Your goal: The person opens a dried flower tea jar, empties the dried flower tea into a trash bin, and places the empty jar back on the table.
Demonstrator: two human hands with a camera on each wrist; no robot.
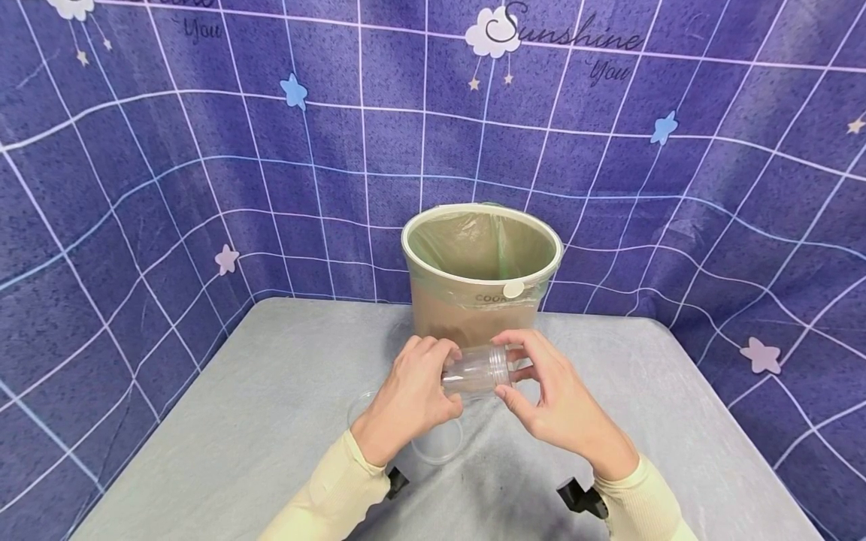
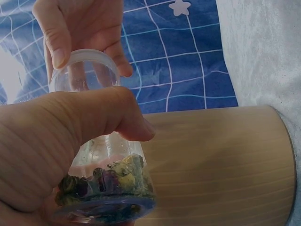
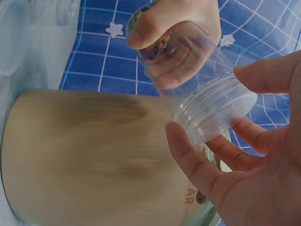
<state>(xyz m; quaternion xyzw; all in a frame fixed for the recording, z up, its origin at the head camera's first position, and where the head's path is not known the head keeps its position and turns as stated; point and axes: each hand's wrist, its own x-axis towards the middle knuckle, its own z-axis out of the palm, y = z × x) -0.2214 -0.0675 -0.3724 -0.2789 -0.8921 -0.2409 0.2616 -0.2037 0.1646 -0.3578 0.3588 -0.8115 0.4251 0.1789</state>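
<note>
A clear plastic jar (image 1: 473, 370) is held on its side just in front of the bin. Dried flower buds (image 2: 123, 179), yellow, green and purple, lie at its base end. My left hand (image 1: 414, 387) grips the jar round its body near the base. At the other end, my right hand (image 1: 558, 398) has its thumb and fingers on either side of the threaded mouth (image 3: 214, 110), pinching the rim. No lid shows on the mouth. Below the left hand, a round translucent lid (image 3: 10, 40) rests on the table, beside another clear container (image 3: 56, 10).
A tan bin (image 1: 467, 315) with a pale rim and a green bag liner (image 1: 449, 239) stands behind the hands. The grey-covered table (image 1: 271, 376) runs back to a blue gridded curtain (image 1: 325, 173). Black wrist mounts (image 1: 580, 497) sit under the sleeves.
</note>
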